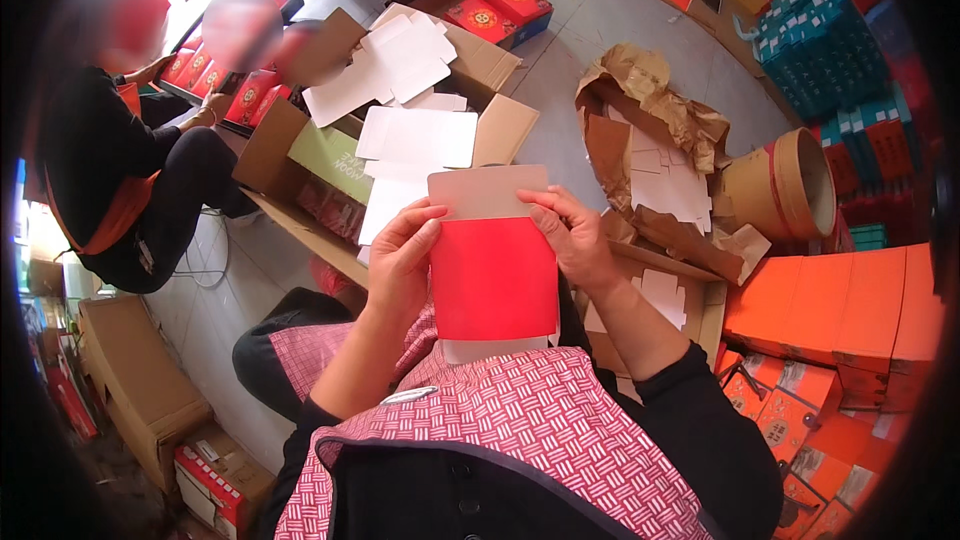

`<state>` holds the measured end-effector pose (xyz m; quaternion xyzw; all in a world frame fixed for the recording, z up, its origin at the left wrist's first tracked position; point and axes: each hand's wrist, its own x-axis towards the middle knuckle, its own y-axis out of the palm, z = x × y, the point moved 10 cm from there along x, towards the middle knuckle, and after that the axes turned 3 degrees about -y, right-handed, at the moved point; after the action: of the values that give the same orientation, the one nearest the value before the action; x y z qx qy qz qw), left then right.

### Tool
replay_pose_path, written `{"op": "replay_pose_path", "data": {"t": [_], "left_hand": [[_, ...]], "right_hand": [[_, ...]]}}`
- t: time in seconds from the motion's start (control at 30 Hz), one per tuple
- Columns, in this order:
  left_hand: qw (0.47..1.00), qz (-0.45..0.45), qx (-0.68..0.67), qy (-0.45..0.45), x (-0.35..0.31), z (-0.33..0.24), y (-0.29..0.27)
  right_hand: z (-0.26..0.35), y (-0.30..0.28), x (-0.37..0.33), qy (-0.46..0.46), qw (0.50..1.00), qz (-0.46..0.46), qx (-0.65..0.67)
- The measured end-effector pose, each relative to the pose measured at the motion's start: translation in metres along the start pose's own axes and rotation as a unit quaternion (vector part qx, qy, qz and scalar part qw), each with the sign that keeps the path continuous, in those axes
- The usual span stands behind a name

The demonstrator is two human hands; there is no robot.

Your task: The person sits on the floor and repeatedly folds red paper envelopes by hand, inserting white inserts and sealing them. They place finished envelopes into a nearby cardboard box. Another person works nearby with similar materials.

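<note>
Between my two hands, above my lap, is a red paperboard box sleeve [495, 280] with a pale flap at its top and another pale edge below. My left hand [403, 240] pinches its upper left edge, thumb on the front. On the opposite upper corner, my right hand [568, 235] grips with thumb and fingers closed. Just beyond them, white flat box blanks [418, 140] lie heaped over an open cardboard box [290, 210], which also holds a green printed carton [335, 165].
A person [130, 150] sits at the left, handling a tray of red boxes. More red boxes [500, 10] stand at the back. To the right are torn brown paper [640, 90] around white blanks, a round cardboard drum [780, 185] and orange boxes [830, 310]. Cardboard cartons [140, 380] stand at lower left.
</note>
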<state>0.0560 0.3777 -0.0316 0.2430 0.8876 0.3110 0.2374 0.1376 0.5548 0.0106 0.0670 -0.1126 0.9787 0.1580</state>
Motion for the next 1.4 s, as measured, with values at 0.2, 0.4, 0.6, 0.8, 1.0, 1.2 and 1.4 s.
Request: {"op": "replay_pose_path", "data": {"t": [0.2,0.4,0.6,0.8,1.0,1.2,1.4], "left_hand": [[0.995,0.028,0.07,0.063,-0.003,-0.006,0.005],[0.995,-0.002,0.062,0.075,-0.009,-0.005,-0.003],[0.994,-0.022,0.076,0.07,-0.008,-0.003,-0.006],[0.992,-0.013,0.099,0.077,-0.011,-0.007,0.0],[0.984,0.006,0.138,0.113,-0.016,-0.012,0.009],[0.972,0.014,0.192,0.132,-0.02,-0.014,0.016],[0.976,0.019,0.179,0.124,-0.017,-0.012,0.018]], "right_hand": [[0.02,-0.014,-0.019,-0.122,0.98,-0.134,-0.085],[0.003,-0.022,-0.022,-0.077,0.973,-0.152,0.157],[-0.001,-0.02,-0.016,-0.022,0.985,-0.103,0.138],[-0.024,-0.013,-0.013,0.04,0.956,-0.065,0.283],[0.024,0.003,0.031,0.098,0.972,0.121,0.177],[0.02,0.052,0.053,0.162,0.915,0.369,0.009],[0.021,0.066,0.054,0.174,0.9,0.4,-0.004]]}}
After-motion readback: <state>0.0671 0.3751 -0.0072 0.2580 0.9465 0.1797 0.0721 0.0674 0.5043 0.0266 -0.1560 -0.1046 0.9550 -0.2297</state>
